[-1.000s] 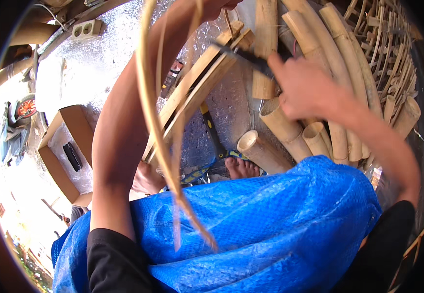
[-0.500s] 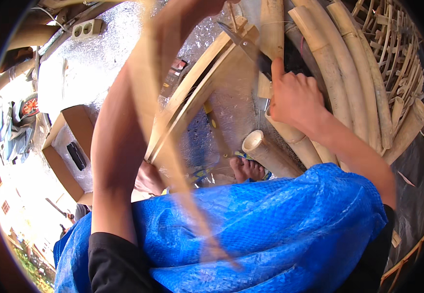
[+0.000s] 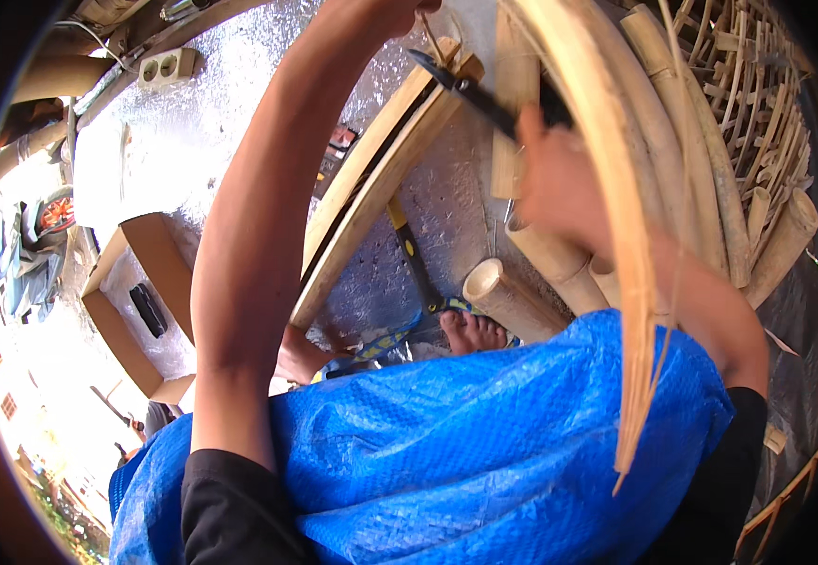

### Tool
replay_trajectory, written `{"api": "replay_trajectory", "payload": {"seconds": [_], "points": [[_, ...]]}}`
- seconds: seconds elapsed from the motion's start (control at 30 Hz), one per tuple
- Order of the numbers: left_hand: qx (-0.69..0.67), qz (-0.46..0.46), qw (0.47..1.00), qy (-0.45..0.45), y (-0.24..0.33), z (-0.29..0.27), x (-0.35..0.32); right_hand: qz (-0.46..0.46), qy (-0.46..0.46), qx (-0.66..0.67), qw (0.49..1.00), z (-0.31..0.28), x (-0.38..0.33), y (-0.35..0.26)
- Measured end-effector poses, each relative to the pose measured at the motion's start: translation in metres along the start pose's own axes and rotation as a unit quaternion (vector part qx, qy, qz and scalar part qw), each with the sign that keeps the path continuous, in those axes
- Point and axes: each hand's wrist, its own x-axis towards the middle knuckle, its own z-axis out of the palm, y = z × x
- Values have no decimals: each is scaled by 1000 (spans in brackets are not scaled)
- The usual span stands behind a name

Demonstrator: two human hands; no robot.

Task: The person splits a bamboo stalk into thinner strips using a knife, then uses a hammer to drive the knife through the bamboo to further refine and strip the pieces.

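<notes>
My right hand [image 3: 562, 179] is closed around the dark handle of a knife [image 3: 465, 88], its blade pointing up and left. At the top edge my left hand [image 3: 398, 13], partly cut off, pinches a thin bamboo strip [image 3: 431, 34] close to the knife tip. A long pale bamboo strip [image 3: 624, 179] arcs down close to the camera, passing in front of my right wrist and ending over the blue sheet on my lap. Its upper part leaves the picture, so I cannot tell whether it is the same strip. Below the knife stands a split bamboo piece [image 3: 385, 174].
A blue woven sheet [image 3: 484, 424] covers my lap. Bamboo poles [image 3: 668, 141] lie at the right beside stacked bamboo lattice [image 3: 757, 104]. A hammer [image 3: 412, 250] lies near my feet. At the left are an open cardboard box [image 3: 112, 301] and a socket block [image 3: 166, 68].
The long strip has swung from across my left arm over to the right, in front of my right wrist. The knife and my right hand have shifted slightly left.
</notes>
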Motion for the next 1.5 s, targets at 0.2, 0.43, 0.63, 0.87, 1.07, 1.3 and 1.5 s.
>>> {"api": "replay_trajectory", "payload": {"seconds": [0.2, 0.43, 0.63, 0.87, 1.07, 1.3, 1.5], "points": [[-7, -53, 998, 41, 23, 4, 0, -56, 87, -137, 985, 10, -1, 9], [137, 29, 990, 28, 0, 14, 23, -87, -22, -106, 990, -72, 6, -17], [169, -57, 984, 1, 27, 43, 13, -153, -72, 0, 986, 10, -4, -6], [266, -21, 963, -38, 39, 58, 17, -169, -115, -11, 979, 2, -10, -6], [345, 34, 938, -30, 65, 40, 10, 63, 78, 98, 990, 11, 2, 56], [550, 160, 818, -50, 79, -27, 42, 140, 64, 235, 960, 9, -58, 34], [730, -146, 662, -83, 104, -90, 74, 187, 63, 370, 908, 33, -95, 23]]}}
